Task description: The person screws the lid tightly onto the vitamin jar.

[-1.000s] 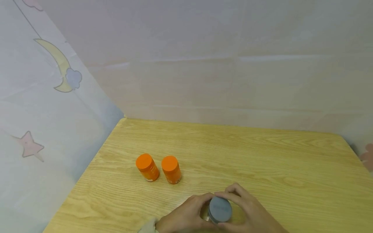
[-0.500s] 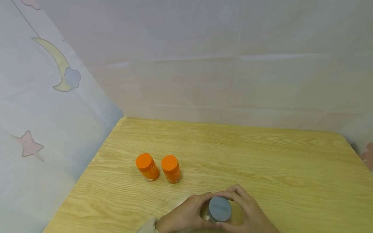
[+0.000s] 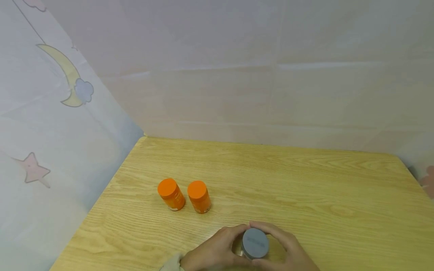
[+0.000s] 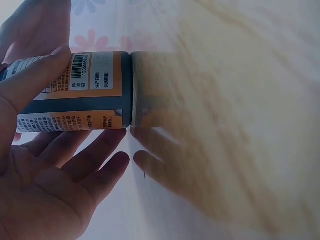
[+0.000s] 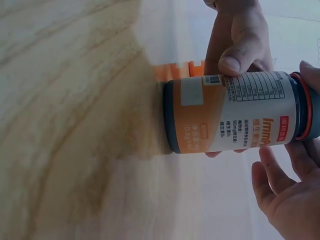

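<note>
Near the front of the table stands a vitamin bottle (image 5: pixel 240 114) with a white and orange label and a dark base. Its grey cap (image 3: pixel 255 242) faces up, with a thin red-orange ring (image 5: pixel 303 107) beneath it. My left hand (image 3: pixel 218 248) grips the bottle's body, thumb across the label in the left wrist view. The right hand (image 3: pixel 288 248) holds the cap between its thumb and index finger, while its other fingers (image 5: pixel 270 182) hang loosely beside the bottle. The bottle's base is right at the tabletop, where its reflection shows.
Two orange-capped jars, a left jar (image 3: pixel 172 195) and a right jar (image 3: pixel 200 197), stand upright close together, left of and beyond the hands. The wood-grain table (image 3: pixel 305 188) meets a pale cloth backdrop (image 3: pixel 237 94) at the back and left.
My right hand has turned slightly around the cap and shifted a little left; a finger that stood out behind it is hidden now. The left hand and the jars have stayed in place.
</note>
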`<state>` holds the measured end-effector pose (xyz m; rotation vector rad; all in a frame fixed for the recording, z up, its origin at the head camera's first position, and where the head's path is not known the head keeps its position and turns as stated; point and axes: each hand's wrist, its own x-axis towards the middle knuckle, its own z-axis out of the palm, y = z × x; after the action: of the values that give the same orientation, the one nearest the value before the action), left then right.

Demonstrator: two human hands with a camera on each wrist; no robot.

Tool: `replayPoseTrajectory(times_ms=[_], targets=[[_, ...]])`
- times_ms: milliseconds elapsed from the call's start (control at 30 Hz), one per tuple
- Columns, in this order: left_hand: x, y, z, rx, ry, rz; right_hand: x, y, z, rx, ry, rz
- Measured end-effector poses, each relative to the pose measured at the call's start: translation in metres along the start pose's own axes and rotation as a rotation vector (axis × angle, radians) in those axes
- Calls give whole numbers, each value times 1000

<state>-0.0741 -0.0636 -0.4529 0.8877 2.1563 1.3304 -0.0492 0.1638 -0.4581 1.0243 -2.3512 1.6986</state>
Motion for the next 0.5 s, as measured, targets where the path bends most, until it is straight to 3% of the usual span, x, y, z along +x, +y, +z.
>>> replayPoseTrajectory(times_ms=[200, 367, 500], targets=[[0, 2, 1, 19, 10, -43, 0, -6, 9, -17, 122, 103], [0, 4, 1, 17, 15, -66, -2, -2, 20, -20, 237, 27], [1, 4, 0, 12, 11, -78, -2, -2, 22, -30, 233, 12]])
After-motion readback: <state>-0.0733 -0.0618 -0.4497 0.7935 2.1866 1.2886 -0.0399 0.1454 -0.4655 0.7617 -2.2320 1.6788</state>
